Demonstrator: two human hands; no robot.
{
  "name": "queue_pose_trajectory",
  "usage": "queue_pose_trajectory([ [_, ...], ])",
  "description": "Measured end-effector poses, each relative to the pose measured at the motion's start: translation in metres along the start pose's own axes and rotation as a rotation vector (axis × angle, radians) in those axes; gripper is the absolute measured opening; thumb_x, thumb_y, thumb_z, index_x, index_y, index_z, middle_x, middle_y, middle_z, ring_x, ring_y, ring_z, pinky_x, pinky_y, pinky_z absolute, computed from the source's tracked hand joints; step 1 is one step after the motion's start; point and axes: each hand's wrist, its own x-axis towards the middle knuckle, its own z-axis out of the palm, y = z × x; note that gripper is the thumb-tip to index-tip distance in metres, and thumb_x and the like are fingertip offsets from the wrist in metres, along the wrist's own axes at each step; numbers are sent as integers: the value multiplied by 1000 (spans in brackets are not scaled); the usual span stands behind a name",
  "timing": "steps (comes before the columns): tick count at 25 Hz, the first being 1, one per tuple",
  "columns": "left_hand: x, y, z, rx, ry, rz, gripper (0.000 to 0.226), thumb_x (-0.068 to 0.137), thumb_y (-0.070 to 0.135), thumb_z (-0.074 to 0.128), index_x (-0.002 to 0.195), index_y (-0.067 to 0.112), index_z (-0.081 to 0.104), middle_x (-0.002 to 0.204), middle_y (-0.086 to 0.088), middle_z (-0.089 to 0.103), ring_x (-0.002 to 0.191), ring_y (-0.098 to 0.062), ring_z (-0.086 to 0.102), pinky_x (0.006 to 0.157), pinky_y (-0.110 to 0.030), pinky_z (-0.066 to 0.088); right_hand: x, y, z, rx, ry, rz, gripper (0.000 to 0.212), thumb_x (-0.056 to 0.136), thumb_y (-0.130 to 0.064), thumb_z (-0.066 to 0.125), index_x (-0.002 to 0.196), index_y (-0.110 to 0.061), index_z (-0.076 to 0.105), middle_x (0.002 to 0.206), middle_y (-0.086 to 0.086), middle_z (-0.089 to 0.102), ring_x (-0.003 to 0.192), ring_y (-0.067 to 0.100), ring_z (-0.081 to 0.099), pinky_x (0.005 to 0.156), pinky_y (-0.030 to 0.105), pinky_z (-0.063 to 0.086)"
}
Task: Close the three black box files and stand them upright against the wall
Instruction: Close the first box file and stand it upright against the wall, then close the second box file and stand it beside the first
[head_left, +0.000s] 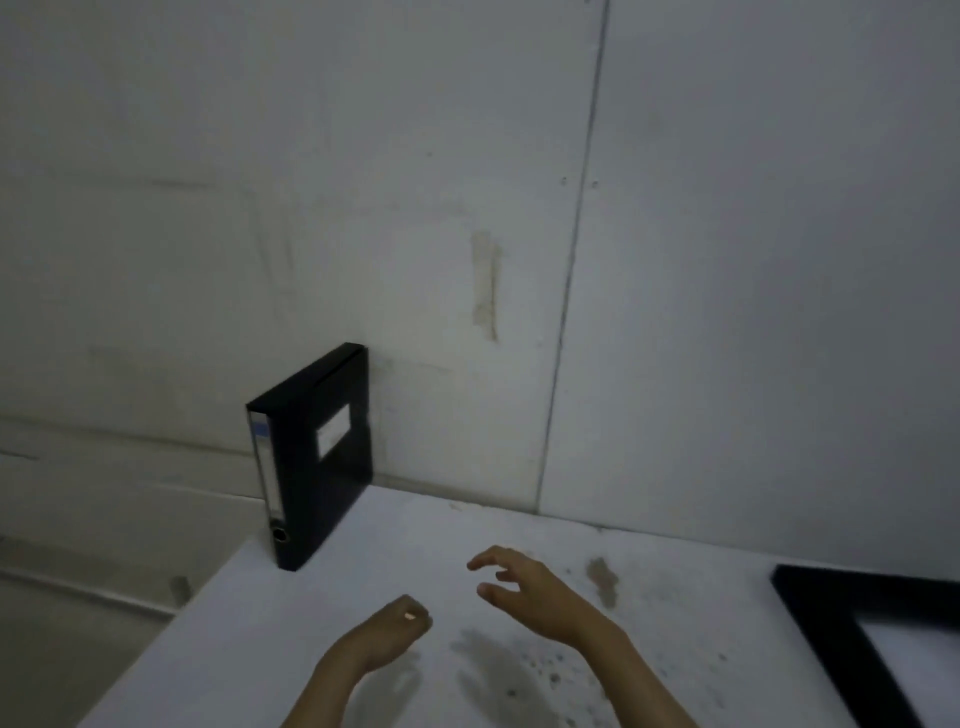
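Left hand: the left hand hangs just over the table, fingers curled loosely inward, nothing in it.
Right hand: the right hand floats beside it, slightly farther forward, fingers spread and bent, palm turned toward the other hand, holding nothing.
Arms: both bare forearms reach in from the near edge, angled toward each other, the hands close but apart.
Surface under the hands: a white table, speckled with dark spots and a brownish smear just beyond the right hand.
Closed box file: a black box file stands upright ahead and to the left of the left hand, at the table's far left corner, its back edge against the wall, labelled spine facing the hands.
Right of the right hand: a black frame-like edge, cut off by the view; I can't tell what it is.
Room: a pale panelled wall, scuffed, dimly lit.
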Motion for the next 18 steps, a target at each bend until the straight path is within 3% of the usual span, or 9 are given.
queue_pose_trajectory([
  [3, 12, 22, 85, -21, 12, 139, 10, 95, 28, 41, 102, 27, 46, 126, -7, 53, 105, -17, 52, 89, -25, 40, -74, 62, -30, 2, 24, 167, 15, 92, -36, 47, 103, -45, 48, 134, -5, 47, 122, 17, 46, 107, 39, 38],
  [5, 14, 41, 140, 20, -70, 188, 9, 95, 29, 40, 101, 29, 47, 122, -4, 52, 105, -15, 51, 92, -26, 40, -126, 100, -45, 20, 43, 276, 15, 94, -30, 46, 108, -36, 48, 135, -2, 47, 123, 16, 45, 108, 34, 36],
  [8, 9, 73, 213, 77, -214, 214, 11, 96, 28, 39, 104, 29, 47, 117, 0, 48, 106, -14, 48, 88, -24, 40, -203, 151, -58, 66, 108, 386, 15, 95, -22, 45, 108, -28, 49, 127, -1, 49, 122, 12, 44, 104, 24, 34],
  [11, 4, 94, 265, 83, -318, 217, 12, 97, 26, 38, 106, 28, 45, 129, -3, 47, 108, -14, 46, 87, -22, 37, -263, 191, -62, 90, 163, 483, 12, 94, -21, 47, 101, -31, 50, 128, 2, 50, 121, 14, 45, 104, 25, 35],
  [15, 0, 105, 306, 142, -381, 276, 14, 97, 24, 36, 107, 27, 45, 136, -4, 45, 108, -14, 45, 88, -23, 36, -309, 217, -64, 120, 237, 584, 23, 91, -22, 50, 86, -44, 49, 123, 0, 53, 120, 16, 48, 105, 31, 37],
  [18, 7, 114, 319, 151, -382, 304, 14, 96, 23, 38, 104, 28, 47, 135, -5, 47, 112, -16, 47, 86, -23, 36, -322, 223, -69, 144, 312, 592, 20, 92, -20, 49, 93, -39, 51, 124, 1, 53, 117, 14, 47, 100, 24, 35],
])
